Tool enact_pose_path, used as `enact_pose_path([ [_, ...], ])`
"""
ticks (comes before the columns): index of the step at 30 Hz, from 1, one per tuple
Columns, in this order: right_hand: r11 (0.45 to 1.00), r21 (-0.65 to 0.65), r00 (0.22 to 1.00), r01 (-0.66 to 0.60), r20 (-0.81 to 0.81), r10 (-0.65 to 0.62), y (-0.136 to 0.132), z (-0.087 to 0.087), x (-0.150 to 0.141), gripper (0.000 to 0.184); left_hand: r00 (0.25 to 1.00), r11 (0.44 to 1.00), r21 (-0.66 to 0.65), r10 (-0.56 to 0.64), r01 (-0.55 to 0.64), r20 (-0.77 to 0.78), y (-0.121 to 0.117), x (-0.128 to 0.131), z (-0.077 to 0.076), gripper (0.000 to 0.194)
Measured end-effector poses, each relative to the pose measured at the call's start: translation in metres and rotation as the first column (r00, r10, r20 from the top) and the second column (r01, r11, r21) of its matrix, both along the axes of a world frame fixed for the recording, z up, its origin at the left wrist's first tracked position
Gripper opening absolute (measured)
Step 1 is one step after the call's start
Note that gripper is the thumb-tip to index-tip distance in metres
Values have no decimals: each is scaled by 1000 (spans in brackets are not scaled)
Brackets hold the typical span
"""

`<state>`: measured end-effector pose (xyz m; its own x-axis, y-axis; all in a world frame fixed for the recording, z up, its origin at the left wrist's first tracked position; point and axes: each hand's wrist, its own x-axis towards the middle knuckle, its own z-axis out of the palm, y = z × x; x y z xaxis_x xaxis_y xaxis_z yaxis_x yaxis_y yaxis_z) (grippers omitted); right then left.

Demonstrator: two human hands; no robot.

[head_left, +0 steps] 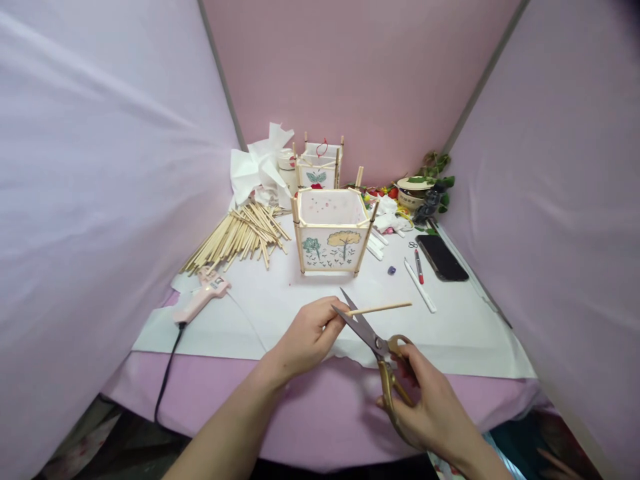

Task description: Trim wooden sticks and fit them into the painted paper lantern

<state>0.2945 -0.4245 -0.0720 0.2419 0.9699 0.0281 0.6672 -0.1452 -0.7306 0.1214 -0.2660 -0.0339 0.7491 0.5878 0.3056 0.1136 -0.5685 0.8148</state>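
My left hand is closed around one end of a thin wooden stick, which points out to the right. In my right hand is a pair of scissors with brass-coloured handles. Its blades are spread, and the stick lies between them close to my left fingertips. Just beyond my hands stands a paper lantern box framed with sticks, with two trees drawn on its front. A pile of wooden sticks lies to its left.
A pink glue gun with a black cord lies at left. Behind are a second lantern box and crumpled white paper. On the right are a phone, a white pen, a red-and-grey pen and a bowl with greenery.
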Motion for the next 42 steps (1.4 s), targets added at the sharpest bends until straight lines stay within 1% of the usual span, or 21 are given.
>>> enact_pose_path([
  [3, 1000, 14, 1000, -8, 6, 8, 3, -1, 1, 40, 1000, 1000, -7, -3, 3, -7, 1, 0, 0, 22],
  [7, 999, -1, 999, -38, 15, 38, 6, -5, 3, 33, 1000, 1000, -17, -8, 8, -1, 2, -1, -1, 22],
  [14, 999, -8, 998, -53, 21, 53, 6, -9, 5, 24, 1000, 1000, -16, -16, 16, -13, 4, -1, -3, 21],
  [21, 996, -62, 997, -68, 31, 70, 6, -1, 1, 11, 999, 1000, 4, -27, 27, -24, 4, -1, -3, 22],
  [23, 994, -89, 996, -67, 46, 71, 6, 1, -1, 11, 999, 999, 1, -32, 32, -25, 4, -1, -3, 22],
  [27, 990, -135, 996, -43, 68, 52, 6, 6, -5, 23, 999, 999, -11, -38, 37, -11, 5, -1, -4, 21],
  [32, 985, -170, 997, -17, 70, 29, 6, 12, -10, 26, 1000, 999, -50, -16, 16, 10, 6, 0, -4, 22],
  [36, 984, -179, 999, -21, 38, 28, 6, 17, -13, 23, 1000, 996, -91, 22, -23, -15, 8, 0, -7, 25],
  [42, 980, -197, 1000, -22, 15, 26, 4, 19, -16, 11, 998, 991, -125, 50, -55, -48, 9, -1, -10, 29],
])
